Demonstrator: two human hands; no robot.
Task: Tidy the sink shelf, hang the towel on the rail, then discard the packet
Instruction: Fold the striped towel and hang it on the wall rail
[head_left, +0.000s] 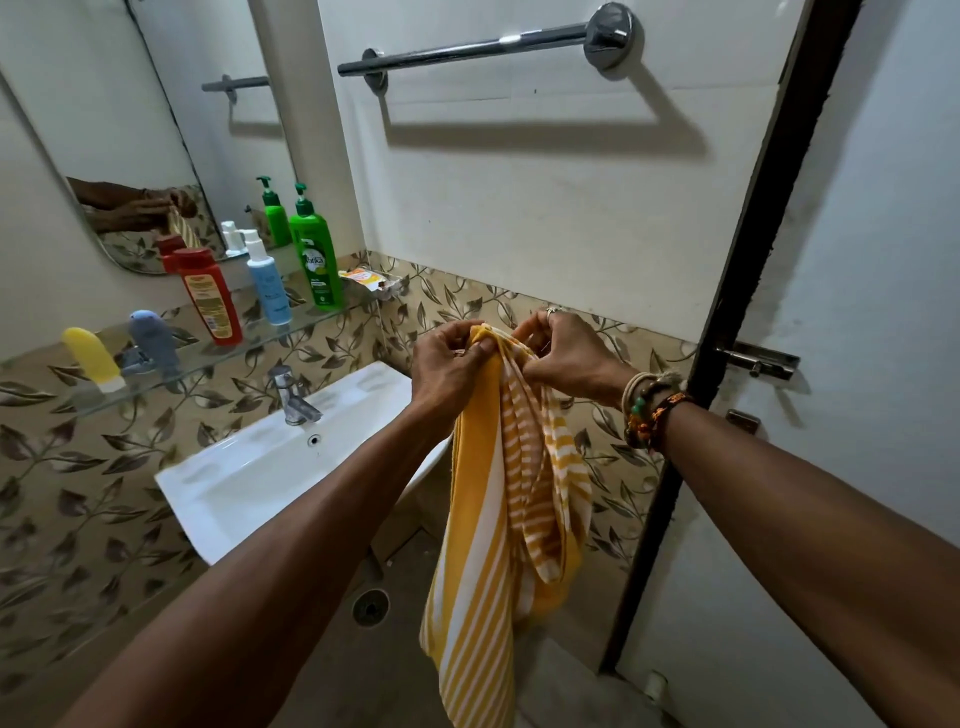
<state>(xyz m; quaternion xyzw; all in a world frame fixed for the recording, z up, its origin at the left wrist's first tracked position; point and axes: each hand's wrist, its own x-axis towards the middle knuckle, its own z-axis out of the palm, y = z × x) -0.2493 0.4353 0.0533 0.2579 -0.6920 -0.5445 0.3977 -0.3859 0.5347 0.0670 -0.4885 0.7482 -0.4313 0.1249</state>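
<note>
left hand (451, 358): fingers curled, gripping top edge of towel (501, 519)
right hand (563, 358): fingers curled, pinching same top edge just beside left hand; beaded bracelets on wrist
towel: yellow-white striped, hangs bunched from both hands, in front of wall, well below rail (483, 49)
rail: chrome, bare, on wall above hands
shelf (218, 353): glass, above sink (270, 467); holds yellow tube (93, 358), grey-blue item (153, 338), red bottle (210, 296), blue spray bottle (267, 283), green pump bottle (314, 260)
packet (366, 280): orange-white, in wall dish at right end of shelf
door bolt (758, 361): on door, right of hands
</note>
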